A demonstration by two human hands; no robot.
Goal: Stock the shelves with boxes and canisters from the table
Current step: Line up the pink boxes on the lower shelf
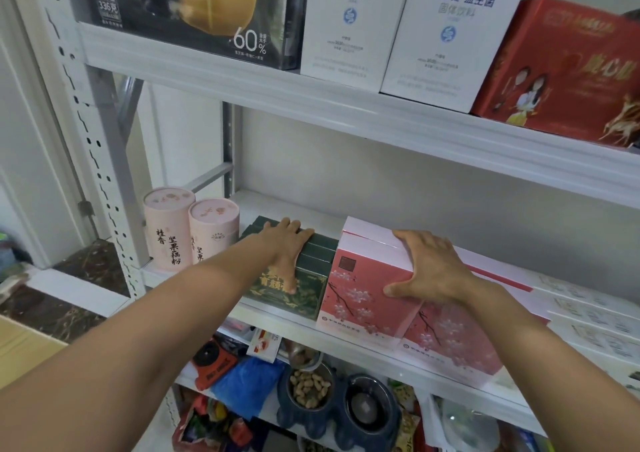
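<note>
On the middle shelf [346, 342] stand dark green boxes [311, 278] side by side, and my left hand [285, 247] lies over their tops with the thumb down the front face. To their right are pink blossom-printed boxes [360, 299]; my right hand [429, 268] grips the top right edge of the nearest one, thumb on its front. Two pink canisters [169, 230] stand upright at the shelf's left end, just clear of the green boxes.
The upper shelf [311, 95] carries a black box [194, 12], two white boxes [353, 26] and a red box [568, 71]. White flat boxes [588, 309] lie at the middle shelf's right. Below are bowls of peanuts [308, 387] and bags. A perforated upright [93, 161] stands left.
</note>
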